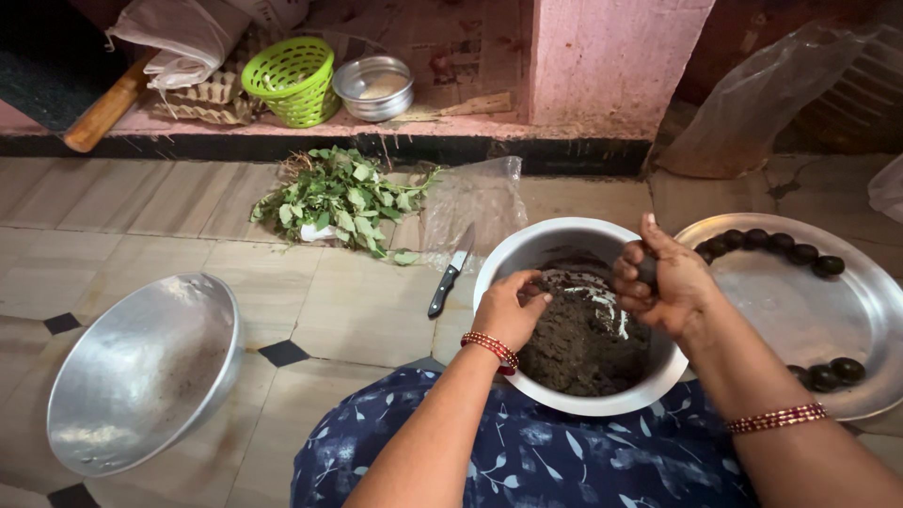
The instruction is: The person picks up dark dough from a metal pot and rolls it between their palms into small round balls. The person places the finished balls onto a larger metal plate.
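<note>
A steel bowl (527,246) in front of my lap holds a dark, coarse paste (583,343). My left hand (511,307) rests on the bowl's near-left rim, its fingertips curled into the paste. Over the bowl's right side, my right hand (663,282) is closed around a dark lump of the paste. A round steel plate (800,315) to the right carries several dark balls (767,242) along its far rim and a few more near its front edge.
A black-handled knife (450,273) lies left of the bowl beside a clear plastic bag (470,202). A bunch of green leaves (343,199) lies on the tiled floor. An empty steel pan (141,372) sits at left. A green basket (292,80) and small steel bowl (373,87) stand on the ledge.
</note>
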